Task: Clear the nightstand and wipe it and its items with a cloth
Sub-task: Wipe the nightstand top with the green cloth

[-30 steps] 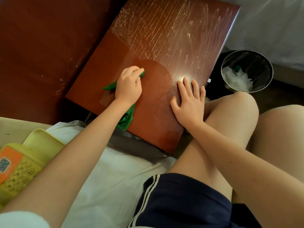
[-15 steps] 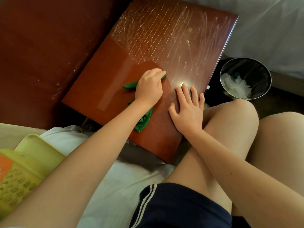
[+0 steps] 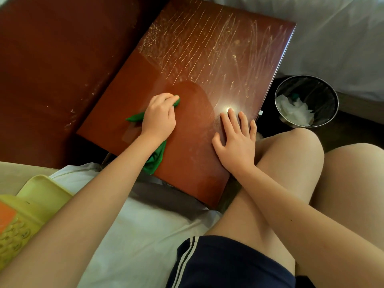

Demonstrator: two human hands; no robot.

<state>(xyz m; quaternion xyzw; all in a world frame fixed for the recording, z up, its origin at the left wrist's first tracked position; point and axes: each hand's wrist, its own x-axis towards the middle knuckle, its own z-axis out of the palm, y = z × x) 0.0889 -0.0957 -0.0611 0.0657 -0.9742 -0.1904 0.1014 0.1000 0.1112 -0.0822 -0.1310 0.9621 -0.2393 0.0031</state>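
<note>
room: bedside corner, dark red-brown wood panel [image 3: 52,69] along the left, pale bedding at top right, dark floor under it.
nightstand [image 3: 207,48]: glossy reddish top, sits skewed in view with one corner pointing at the person. far half is covered in dusty streaks and specks, near half looks clean and shiny, with a bright light glint close to the right edge.
cloth [image 3: 155,159]: green, bunched up, lying on the near-left part of the top. one tip sticks out past the fingertips, one end pokes out to the left, and the rest trails back under the wrist toward the near edge.
left hand [image 3: 160,117]: on top of the cloth, fingers curled over it, pushing it down onto the wood.
right hand [image 3: 234,142]: flat on the top near the right edge, fingers straight and spread, holding nothing, well clear of the cloth.
bin [image 3: 324,94]: round, black liner, on the floor just off the right edge, white crumpled stuff inside plus a bit of green.
phone [image 3: 31,204]: yellow desk phone with keypad and an orange patch, on the bed at bottom left, cut off by the frame.
sheet [image 3: 135,235]: white, under the left arm, runs right up to the near edge.
person: sitting, bare knees by the near-right corner, navy shorts [image 3: 228,265] with white stripes.
</note>
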